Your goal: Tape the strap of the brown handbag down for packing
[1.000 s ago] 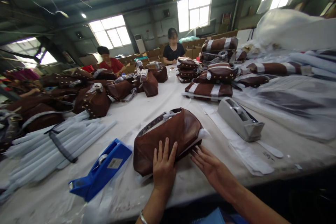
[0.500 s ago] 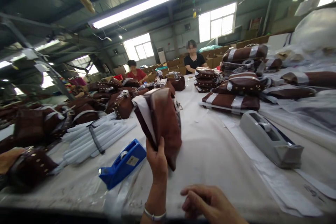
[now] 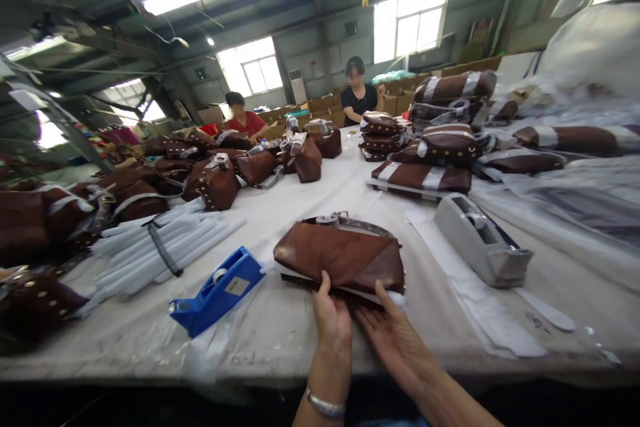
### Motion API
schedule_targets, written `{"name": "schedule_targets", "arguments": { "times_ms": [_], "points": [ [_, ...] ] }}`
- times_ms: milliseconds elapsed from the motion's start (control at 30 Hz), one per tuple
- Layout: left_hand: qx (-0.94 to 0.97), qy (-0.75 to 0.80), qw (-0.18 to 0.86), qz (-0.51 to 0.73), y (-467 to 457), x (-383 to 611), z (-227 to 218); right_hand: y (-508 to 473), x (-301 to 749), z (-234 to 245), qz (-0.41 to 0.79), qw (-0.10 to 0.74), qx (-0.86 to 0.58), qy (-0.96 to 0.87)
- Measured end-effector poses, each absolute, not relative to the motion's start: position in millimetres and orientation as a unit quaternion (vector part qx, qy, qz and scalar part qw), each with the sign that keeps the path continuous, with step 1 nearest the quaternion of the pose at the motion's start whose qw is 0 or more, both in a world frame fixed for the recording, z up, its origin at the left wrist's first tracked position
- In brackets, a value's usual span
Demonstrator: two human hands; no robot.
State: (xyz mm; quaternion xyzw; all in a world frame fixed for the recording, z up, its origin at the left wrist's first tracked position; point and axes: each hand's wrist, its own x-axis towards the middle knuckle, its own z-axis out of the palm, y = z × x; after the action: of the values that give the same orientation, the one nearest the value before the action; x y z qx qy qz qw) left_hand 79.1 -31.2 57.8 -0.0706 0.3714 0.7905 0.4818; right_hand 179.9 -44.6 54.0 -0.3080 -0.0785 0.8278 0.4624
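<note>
A brown leather handbag [image 3: 340, 250] lies on its side on the white-covered table in front of me, its strap and buckle at the far edge and white lining or paper showing along the near edge. My left hand [image 3: 333, 310] grips that near edge, thumb on top and fingers underneath. Beside it, my right hand [image 3: 387, 327] holds the same edge further right, its thumb over the leather and its other fingers partly hidden below. To the left sits a blue tape dispenser [image 3: 220, 290], and to the right a grey one [image 3: 483, 240].
White rolls [image 3: 160, 247] tied with a black band lie at the left, near many studded brown bags [image 3: 217, 183]. Wrapped bags [image 3: 425, 180] are stacked at the back right. Two co-workers [image 3: 360, 100] sit across the table. White sheets [image 3: 465, 287] lie at the right.
The handbag has turned from upright in my left hand to lying flat on the table. My right hand, free before, has come onto its near edge. The view has shifted slightly.
</note>
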Motion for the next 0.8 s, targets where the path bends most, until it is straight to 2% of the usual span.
{"name": "schedule_targets", "arguments": {
  "times_ms": [133,300,367,433,467,567,633,700,800],
  "points": [
    [-0.113,0.411,0.473,0.771,-46.4,95.0,49.4,-24.9,200.9,39.9,0.768,0.504,-0.376,-0.121],
    [-0.12,0.441,0.501,0.735,-63.4,107.6,43.2,-9.0,218.7,31.2,0.744,0.488,-0.416,-0.186],
    [-0.03,0.486,0.571,0.661,-76.9,101.0,43.6,-6.9,221.5,29.6,0.745,0.48,-0.419,-0.197],
    [0.176,0.569,0.589,0.547,-90.1,84.8,49.2,-5.8,223.6,29.3,0.751,0.47,-0.416,-0.205],
    [0.305,0.606,0.543,0.495,-94.2,73.7,53.9,-5.3,224.6,29.6,0.754,0.466,-0.414,-0.207],
    [0.626,0.63,0.205,0.412,-89.3,38.1,68.8,-3.8,227.1,31.1,0.765,0.451,-0.41,-0.209],
    [0.746,0.58,0.036,0.324,-75.8,21.1,70.0,-3.2,227.7,31.9,0.766,0.449,-0.408,-0.21],
    [0.803,0.544,-0.063,0.236,-62.9,13.4,60.1,-3.3,227.3,32.8,0.763,0.455,-0.411,-0.204],
    [0.805,0.537,-0.178,0.178,-55.1,13.9,34.1,-3.9,225.7,36.0,0.763,0.461,-0.411,-0.192]
  ]
}}
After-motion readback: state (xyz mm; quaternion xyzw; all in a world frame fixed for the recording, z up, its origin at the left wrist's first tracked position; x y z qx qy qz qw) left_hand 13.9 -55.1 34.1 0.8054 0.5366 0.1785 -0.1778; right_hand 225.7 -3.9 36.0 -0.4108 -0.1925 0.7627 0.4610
